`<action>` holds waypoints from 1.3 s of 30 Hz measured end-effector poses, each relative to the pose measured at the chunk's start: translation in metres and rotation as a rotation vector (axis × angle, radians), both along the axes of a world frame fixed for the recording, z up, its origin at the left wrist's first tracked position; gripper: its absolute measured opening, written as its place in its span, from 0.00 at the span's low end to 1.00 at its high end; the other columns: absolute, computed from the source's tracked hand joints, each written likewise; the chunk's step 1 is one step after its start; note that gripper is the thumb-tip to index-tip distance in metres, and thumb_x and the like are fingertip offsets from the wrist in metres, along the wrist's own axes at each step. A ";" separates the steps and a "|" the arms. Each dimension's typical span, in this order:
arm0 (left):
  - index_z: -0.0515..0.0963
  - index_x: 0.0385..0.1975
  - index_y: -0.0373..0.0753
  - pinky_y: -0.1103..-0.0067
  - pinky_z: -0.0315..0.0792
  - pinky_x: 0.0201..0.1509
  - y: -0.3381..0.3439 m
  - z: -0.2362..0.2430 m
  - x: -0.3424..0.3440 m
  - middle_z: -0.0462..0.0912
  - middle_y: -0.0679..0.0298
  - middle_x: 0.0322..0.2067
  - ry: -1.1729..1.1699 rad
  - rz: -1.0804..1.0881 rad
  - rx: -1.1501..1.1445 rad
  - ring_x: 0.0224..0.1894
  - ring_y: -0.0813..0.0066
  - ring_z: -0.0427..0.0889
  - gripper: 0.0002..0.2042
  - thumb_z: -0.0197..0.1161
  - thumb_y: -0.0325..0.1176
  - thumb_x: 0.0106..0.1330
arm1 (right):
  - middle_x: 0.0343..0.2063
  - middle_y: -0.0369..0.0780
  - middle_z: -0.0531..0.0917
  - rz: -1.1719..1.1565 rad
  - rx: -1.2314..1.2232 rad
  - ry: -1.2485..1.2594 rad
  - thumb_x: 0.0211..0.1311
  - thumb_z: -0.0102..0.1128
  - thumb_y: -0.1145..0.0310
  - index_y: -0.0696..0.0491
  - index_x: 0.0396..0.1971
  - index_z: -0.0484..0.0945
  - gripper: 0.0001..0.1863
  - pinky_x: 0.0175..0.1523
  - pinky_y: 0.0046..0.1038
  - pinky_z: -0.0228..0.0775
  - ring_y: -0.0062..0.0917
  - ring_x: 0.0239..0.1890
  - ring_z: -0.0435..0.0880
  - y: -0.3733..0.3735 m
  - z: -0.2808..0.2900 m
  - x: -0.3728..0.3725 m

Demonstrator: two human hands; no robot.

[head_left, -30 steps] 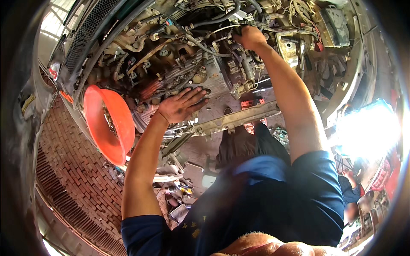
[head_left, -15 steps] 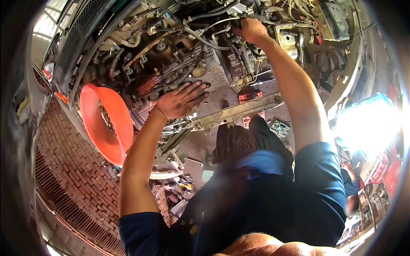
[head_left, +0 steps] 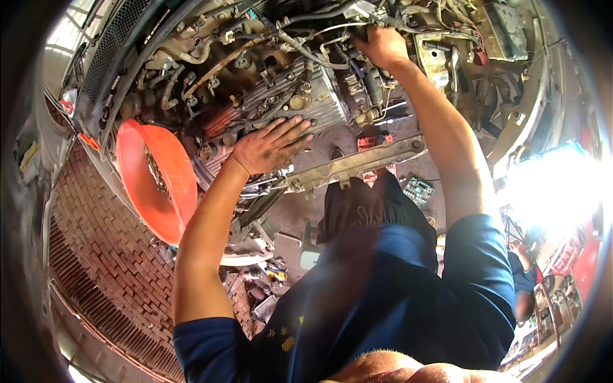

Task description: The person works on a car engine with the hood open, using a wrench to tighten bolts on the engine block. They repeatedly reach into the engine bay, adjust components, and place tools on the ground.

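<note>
Car engine bay, two bare hands among the parts

Ribbed metal engine block [head_left: 324,105], one: between the hands, long axis slanting from beside the left hand up toward the right.
Left hand [head_left: 269,148]: palm down, fingers spread, grasping nothing; appears to rest on the block's near edge.
Right hand [head_left: 385,50]: fingers sunk among hoses; grip hidden, cannot tell.
Dark tubular part [head_left: 371,88], one: just below the right hand, the nearer of the two; long axis running back toward the person.
Metal crossbar [head_left: 357,162]: below both hands, over a grey floor [head_left: 287,220].
Red bowl [head_left: 183,163], with small contents: left of the left hand.
Dark box [head_left: 502,32]: right of the right hand.
Room: brick paving [head_left: 102,236] beyond the bowl; open tool case [head_left: 418,191] below the right forearm; another person [head_left: 525,277] farther right.
</note>
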State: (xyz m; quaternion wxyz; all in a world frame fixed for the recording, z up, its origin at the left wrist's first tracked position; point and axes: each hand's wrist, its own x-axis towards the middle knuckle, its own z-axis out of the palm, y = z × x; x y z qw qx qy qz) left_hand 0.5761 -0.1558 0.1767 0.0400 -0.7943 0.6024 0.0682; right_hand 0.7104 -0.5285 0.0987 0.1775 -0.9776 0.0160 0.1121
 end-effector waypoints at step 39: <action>0.66 0.74 0.56 0.65 0.61 0.78 -0.010 0.000 0.002 0.64 0.62 0.75 -0.026 -0.011 -0.054 0.76 0.61 0.64 0.38 0.66 0.38 0.59 | 0.65 0.58 0.72 -0.420 0.494 -0.479 0.65 0.65 0.61 0.49 0.69 0.69 0.32 0.64 0.47 0.73 0.57 0.64 0.75 -0.031 -0.023 -0.066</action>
